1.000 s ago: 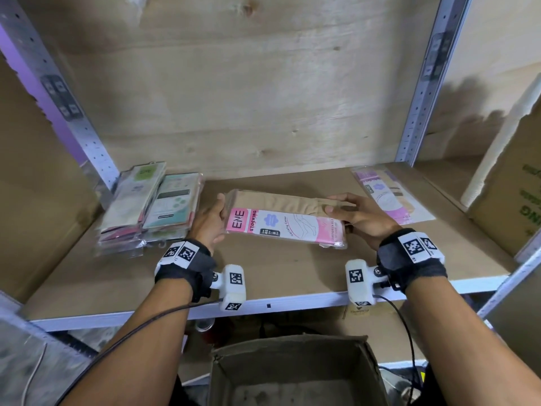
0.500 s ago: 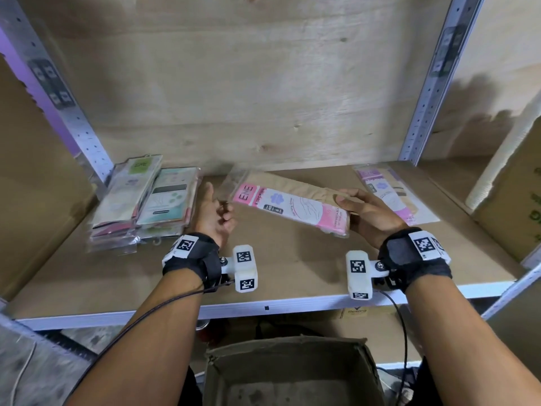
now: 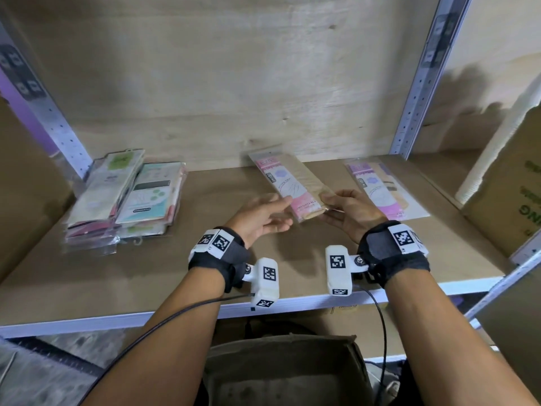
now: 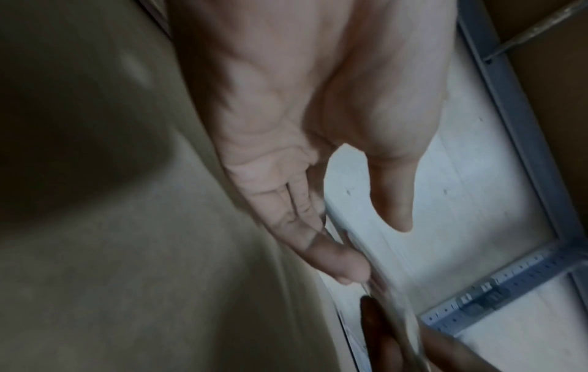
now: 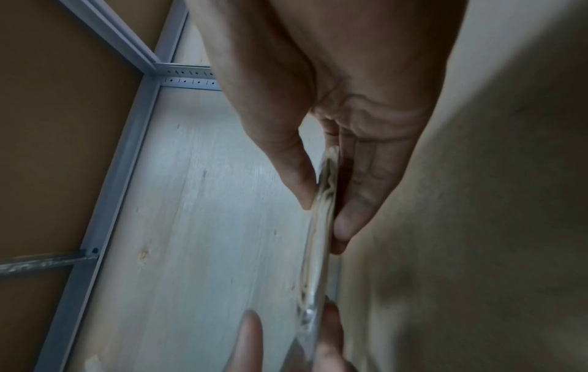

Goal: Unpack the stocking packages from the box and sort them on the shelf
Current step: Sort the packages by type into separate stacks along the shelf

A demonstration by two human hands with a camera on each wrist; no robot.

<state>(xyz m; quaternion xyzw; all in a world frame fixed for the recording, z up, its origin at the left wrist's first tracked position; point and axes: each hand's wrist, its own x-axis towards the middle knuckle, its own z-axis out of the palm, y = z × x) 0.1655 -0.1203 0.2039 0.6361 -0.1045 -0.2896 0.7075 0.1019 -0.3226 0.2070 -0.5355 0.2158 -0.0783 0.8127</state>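
Observation:
A pink-and-beige stocking package (image 3: 289, 186) hangs over the shelf board (image 3: 146, 273), its long side pointing at the back wall. My right hand (image 3: 326, 206) pinches its near end, thumb on top and fingers beneath; in the right wrist view the package (image 5: 321, 226) shows edge-on between them. My left hand (image 3: 288, 212) is open with straight fingers at the package's near left edge. The left wrist view shows the fingertips (image 4: 346, 266) along the package (image 4: 391, 302) with the thumb spread apart. A second pink package (image 3: 380, 189) lies flat at the right. The cardboard box (image 3: 287, 373) stands below.
A stack of mixed stocking packages (image 3: 126, 200) lies at the shelf's left end beside a metal upright (image 3: 58, 124). Another upright (image 3: 415, 112) stands at the back right. A brown carton (image 3: 509, 186) fills the neighbouring bay on the right.
The package has turned from lying crosswise to pointing at the back wall and has moved right. My left hand let go of its left end and now reaches to its near end.

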